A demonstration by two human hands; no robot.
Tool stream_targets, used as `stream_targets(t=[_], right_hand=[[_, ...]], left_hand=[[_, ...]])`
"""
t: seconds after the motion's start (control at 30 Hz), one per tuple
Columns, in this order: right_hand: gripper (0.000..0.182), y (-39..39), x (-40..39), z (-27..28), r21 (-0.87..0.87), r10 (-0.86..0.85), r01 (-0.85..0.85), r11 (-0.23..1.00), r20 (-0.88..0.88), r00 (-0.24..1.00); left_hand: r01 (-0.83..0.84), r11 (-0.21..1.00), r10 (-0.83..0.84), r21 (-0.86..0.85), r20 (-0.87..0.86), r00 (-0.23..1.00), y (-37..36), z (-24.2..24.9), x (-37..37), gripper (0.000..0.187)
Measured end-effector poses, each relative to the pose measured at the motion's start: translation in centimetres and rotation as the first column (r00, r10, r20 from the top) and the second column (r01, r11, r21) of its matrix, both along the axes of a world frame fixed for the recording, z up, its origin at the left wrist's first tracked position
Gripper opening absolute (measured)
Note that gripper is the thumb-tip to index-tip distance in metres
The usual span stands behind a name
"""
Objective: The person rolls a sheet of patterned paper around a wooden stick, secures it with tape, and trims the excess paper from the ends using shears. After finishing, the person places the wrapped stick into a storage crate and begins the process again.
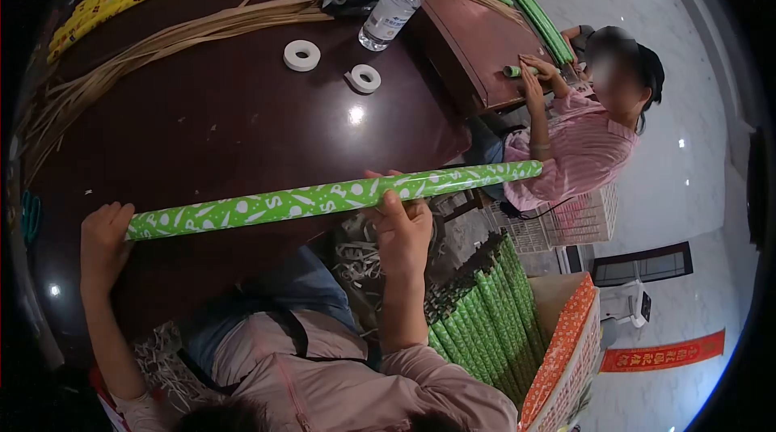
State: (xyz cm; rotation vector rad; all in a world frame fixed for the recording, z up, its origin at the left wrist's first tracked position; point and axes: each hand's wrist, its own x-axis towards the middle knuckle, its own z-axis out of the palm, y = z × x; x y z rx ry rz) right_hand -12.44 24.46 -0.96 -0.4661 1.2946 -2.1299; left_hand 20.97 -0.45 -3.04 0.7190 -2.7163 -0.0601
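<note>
A person's left hand (107, 230) is curling around one end of a green patterned roll (335, 197), the right hand (402, 226) pinching its middle; beyond them, a bottle (396, 10) is standing; right of them, a crate (575, 369) is holding more rolls (489, 315).

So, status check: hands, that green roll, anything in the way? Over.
Left hand at one end, right hand gripping past midway. Green patterned roll held crosswise. Far end overlaps co-worker's pink striped shirt in view; contact unclear.
</note>
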Motion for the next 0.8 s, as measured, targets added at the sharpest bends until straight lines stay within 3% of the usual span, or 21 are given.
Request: stream_targets(t=[0.1, 0.17, 0.23, 0.37, 0.53, 0.6, 0.63, 0.8], right_hand=[[0.036, -0.1, 0.1, 0.1, 0.017, -0.003, 0.004, 1.000, -0.078, 0.997], [0.039, 0.1, 0.1, -0.2, 0.039, -0.023, 0.025, 0.999, -0.059, 0.998], [0.045, 0.0, 0.4, -0.3, -0.003, -0.005, 0.005, 1.000, -0.156, 0.988], [0.055, 0.2, 0.9, 0.6, -0.061, 0.020, -0.028, 0.998, -0.119, 0.993], [0.045, 1.4, -3.1, -1.1, -0.235, -0.124, 0.108, 0.966, -0.054, 0.991], [0.024, 1.3, -4.1, -0.6, -0.175, -0.216, 0.221, 0.959, 0.045, 0.975], [0.023, 1.2, -4.3, -0.6, -0.031, -0.303, 0.302, 0.953, 0.002, 0.953], [0.020, 2.1, -5.6, -1.9, -0.019, -0.208, 0.207, 0.978, -0.043, 0.977]], left_hand=[[0.017, 1.000, -0.016, -0.010, 0.037, 0.999, -0.5, -0.5, 0.3, 0.045], [0.029, 0.999, -0.028, 0.018, -0.020, 0.999, -0.6, -0.8, 0.6, 0.046], [0.037, 0.999, -0.036, 0.039, -0.043, 0.998, -0.7, -0.9, 0.5, 0.045], [0.070, 0.994, -0.062, 0.080, -0.094, 0.994, -1.3, -1.4, 1.1, 0.044], [0.088, 0.995, -0.081, 0.042, -0.135, 0.987, -1.2, -1.9, 0.8, 0.042], [0.105, 0.993, -0.098, 0.046, -0.140, 0.985, -1.2, -1.7, 0.8, 0.042], [0.115, 0.993, -0.111, 0.032, -0.105, 0.988, -1.2, -1.5, 0.9, 0.042], [0.087, 0.996, -0.090, -0.025, -0.127, 0.988, -0.8, -1.8, 0.2, 0.041]])
